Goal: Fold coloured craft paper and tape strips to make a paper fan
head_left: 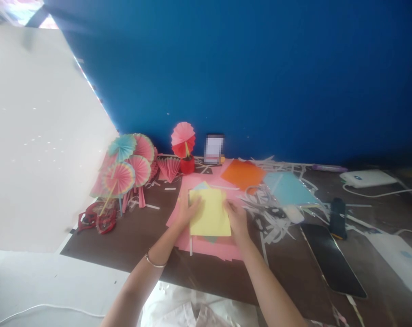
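Note:
A yellow square sheet of paper [211,215] lies between my two hands, above the pink paper [206,249] on the dark table. My left hand [189,209] grips its left side, the thumb over the front face and the other fingers hidden. Along the right edge, my right hand [236,218] holds the sheet with bent fingers. Corners of blue and green paper show from behind the yellow sheet. Whether it is one sheet or several stacked, I cannot tell.
Folded paper fans [119,178] cluster at the left, near a red cup [187,164] with a pink fan. Orange paper [243,174], a blue paper pack [291,188] and white strips [274,213] lie to the right. Beyond are a black phone [333,259] and a white device [367,178].

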`<state>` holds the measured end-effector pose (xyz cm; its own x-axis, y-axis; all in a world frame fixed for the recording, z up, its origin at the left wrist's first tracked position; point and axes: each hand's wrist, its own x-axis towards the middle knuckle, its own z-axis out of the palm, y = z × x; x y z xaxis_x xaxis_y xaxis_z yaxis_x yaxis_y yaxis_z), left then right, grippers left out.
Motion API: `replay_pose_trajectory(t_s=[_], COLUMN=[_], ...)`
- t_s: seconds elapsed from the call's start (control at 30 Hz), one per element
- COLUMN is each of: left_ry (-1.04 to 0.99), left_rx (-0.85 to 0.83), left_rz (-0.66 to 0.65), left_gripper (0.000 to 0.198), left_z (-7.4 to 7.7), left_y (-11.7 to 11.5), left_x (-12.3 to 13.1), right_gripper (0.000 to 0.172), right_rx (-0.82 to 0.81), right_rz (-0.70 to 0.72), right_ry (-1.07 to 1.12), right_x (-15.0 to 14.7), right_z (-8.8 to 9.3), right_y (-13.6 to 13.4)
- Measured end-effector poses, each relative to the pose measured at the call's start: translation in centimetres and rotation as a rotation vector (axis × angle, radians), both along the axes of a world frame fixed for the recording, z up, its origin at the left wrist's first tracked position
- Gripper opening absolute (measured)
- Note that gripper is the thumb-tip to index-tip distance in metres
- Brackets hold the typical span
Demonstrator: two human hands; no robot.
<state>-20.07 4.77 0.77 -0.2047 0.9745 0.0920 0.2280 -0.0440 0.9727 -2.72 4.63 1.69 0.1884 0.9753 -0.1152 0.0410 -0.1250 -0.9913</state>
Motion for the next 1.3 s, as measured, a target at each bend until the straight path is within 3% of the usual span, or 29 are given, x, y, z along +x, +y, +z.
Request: replay_pose_trajectory(t_s=[0.07, 0.23, 0.77, 1.3], left_ry=[-0.133, -0.13, -0.167, -0.154], left_rx=[-0.044, -0.061, -0.236, -0.201], left_rz=[-0.071, -0.198, -0.124, -0.088], left_gripper=[0.062, 0.021, 0.032, 0.031], left_z=[-0.1, -0.4, 0.4, 0.4], left_y=[0.2, 0.5, 0.5, 0.3], left_x=[0.0, -0.2, -0.1, -0.1], right_gripper=[0.036, 0.037, 0.033, 0.033], right_rx=[0.009, 0.011, 0.072, 0.059], right_rz=[-0.036, -0.06, -0.048, -0.006], right_ry=[0.011, 0.07, 0.097, 0.105], right_x=[0.0, -0.1, -0.5, -0.1], right_z=[0.1, 0.1, -0.6, -1.1], right_y=[0.0, -0.1, 0.1, 0.3])
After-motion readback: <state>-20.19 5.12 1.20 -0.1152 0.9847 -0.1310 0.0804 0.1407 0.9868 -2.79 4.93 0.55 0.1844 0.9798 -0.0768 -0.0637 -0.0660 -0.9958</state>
